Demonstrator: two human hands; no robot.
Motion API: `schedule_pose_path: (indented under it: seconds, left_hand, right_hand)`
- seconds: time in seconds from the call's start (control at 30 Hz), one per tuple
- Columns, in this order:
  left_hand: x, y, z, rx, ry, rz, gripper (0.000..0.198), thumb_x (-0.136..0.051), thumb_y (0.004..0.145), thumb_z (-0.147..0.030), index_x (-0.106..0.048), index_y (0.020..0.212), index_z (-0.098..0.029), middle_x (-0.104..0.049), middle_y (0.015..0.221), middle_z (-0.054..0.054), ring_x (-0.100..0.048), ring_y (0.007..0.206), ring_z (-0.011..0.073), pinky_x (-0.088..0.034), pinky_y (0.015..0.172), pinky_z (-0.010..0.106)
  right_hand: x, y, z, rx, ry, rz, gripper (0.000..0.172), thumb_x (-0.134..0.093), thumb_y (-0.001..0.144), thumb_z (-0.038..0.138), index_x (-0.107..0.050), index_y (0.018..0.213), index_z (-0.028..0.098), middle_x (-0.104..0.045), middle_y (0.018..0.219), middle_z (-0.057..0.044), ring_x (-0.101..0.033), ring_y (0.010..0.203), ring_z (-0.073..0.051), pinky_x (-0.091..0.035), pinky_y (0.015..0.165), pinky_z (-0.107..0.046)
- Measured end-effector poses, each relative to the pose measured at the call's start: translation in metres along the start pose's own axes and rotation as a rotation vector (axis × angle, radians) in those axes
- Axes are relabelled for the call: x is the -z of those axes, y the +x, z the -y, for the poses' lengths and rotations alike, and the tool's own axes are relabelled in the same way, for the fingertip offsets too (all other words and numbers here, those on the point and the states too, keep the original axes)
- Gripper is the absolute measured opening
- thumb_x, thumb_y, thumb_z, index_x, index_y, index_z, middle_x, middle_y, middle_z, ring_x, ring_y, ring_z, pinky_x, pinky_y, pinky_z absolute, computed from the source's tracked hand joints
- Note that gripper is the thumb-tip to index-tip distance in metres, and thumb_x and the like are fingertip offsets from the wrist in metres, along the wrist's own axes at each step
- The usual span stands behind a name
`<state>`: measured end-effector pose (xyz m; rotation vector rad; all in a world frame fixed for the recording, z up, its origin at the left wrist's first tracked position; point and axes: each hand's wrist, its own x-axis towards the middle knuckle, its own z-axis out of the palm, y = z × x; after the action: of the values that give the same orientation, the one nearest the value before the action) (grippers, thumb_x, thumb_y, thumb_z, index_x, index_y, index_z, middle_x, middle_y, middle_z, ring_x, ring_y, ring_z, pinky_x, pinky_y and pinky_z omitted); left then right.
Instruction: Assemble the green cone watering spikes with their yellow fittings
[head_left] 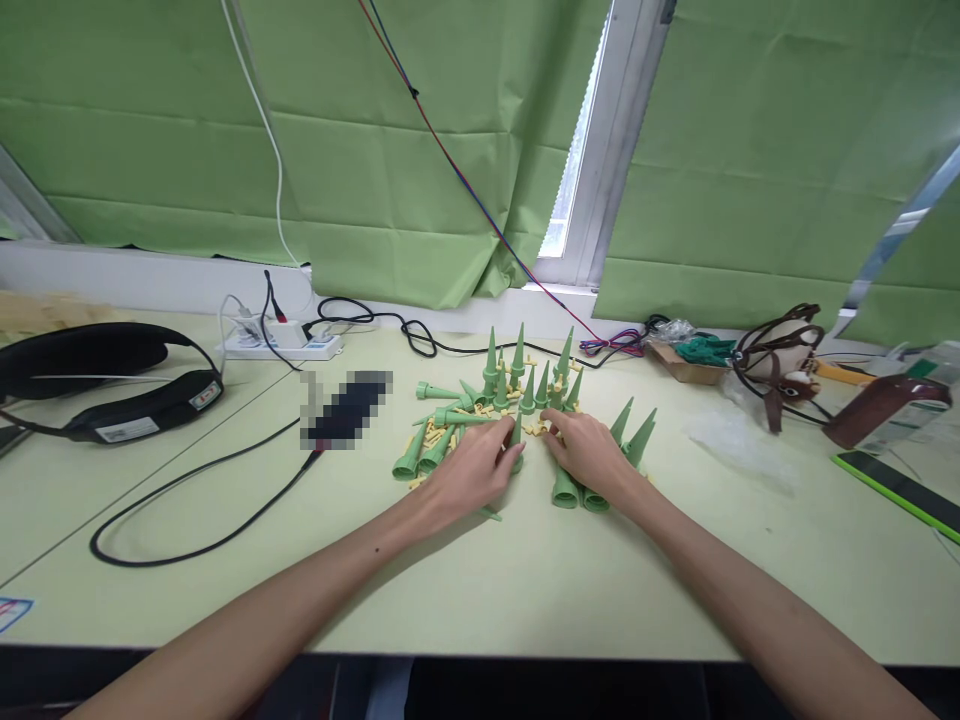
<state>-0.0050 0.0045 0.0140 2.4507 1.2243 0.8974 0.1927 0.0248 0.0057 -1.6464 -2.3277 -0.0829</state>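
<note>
A cluster of green plastic cone-shaped spikes, some upright and some lying down, covers the middle of the table. Small yellow plastic pieces are scattered among them. My left hand is closed around an upright green spike at the near side of the cluster. Just to its right, my right hand reaches in with bent fingers, its fingertips down at some yellow pieces. Whatever those fingertips pinch is too small to make out. Wide hollow ends of two lying spikes show under my right hand.
On the left are a black headband-like device, a white power strip and a black cable looping to a blurred dark object. At right stand a brown bottle, a green-edged phone and clear plastic wrap.
</note>
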Motion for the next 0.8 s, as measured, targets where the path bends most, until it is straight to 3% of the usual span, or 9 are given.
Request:
schedule_pose_path:
  seconds: [0.57,0.8]
  left_hand:
    - [0.0006,0.0002,-0.0012,0.004,0.036,0.046,0.02,-0.046,0.093,-0.026,-0.04,0.075,-0.021,-0.05,0.065,-0.001,-0.046,0.06,0.0164,-0.031,0.056,0.029]
    - [0.0004,0.0011,-0.0005,0.028,0.069,0.076,0.022,-0.047,0.094,-0.03,-0.04,0.076,-0.021,-0.054,0.067,-0.001,-0.049,0.062,0.0162,-0.03,0.055,0.028]
  right_hand:
    - [0.0011,-0.0006,-0.0029,0.087,0.025,-0.026,0.023,-0.04,0.1,0.022,-0.062,0.094,0.02,-0.066,0.085,-0.003,-0.059,0.074,-0.016,-0.029,0.059,-0.025]
    - [0.0024,-0.0003,-0.004,0.102,0.021,0.018,0.024,-0.042,0.101,0.025,-0.065,0.094,0.02,-0.065,0.084,-0.003,-0.059,0.076,-0.016,-0.026,0.058,-0.025]
